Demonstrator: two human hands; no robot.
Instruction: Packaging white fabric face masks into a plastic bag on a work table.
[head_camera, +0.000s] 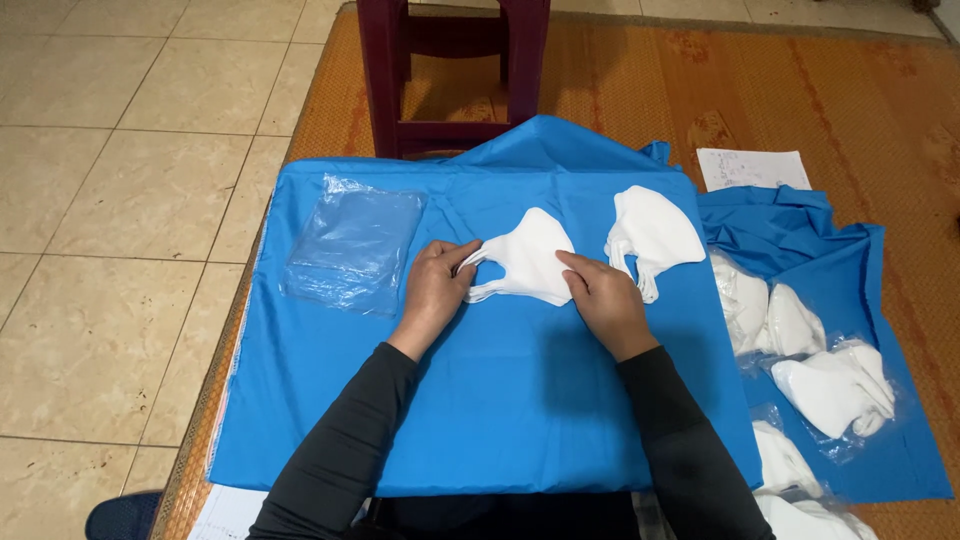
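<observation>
The left hand (435, 285) pinches the ear loops at the left end of a white folded face mask (530, 262), and the right hand (600, 298) presses its fingertips on the lower right edge of the same mask, so both hands are grasping it. The mask lies flat on the blue cloth (500, 400), in the middle, in front of the person. To my eye the step in hand is flattening and tidying the mask with its loops together; the next move, I judge, calls for a firm hold on the loops so the mask stays folded. A second loose mask (655, 232) lies just to the right, apart from the first, so I count two loose masks. On the left of the cloth lies a stack of clear plastic bags (352, 245); how many I cannot tell. At the right lie bagged masks (830, 385), at least four, partly out of view. Beyond are one sheet of paper (752, 168), one dark red stool (452, 70) and a woven mat (800, 90).
</observation>
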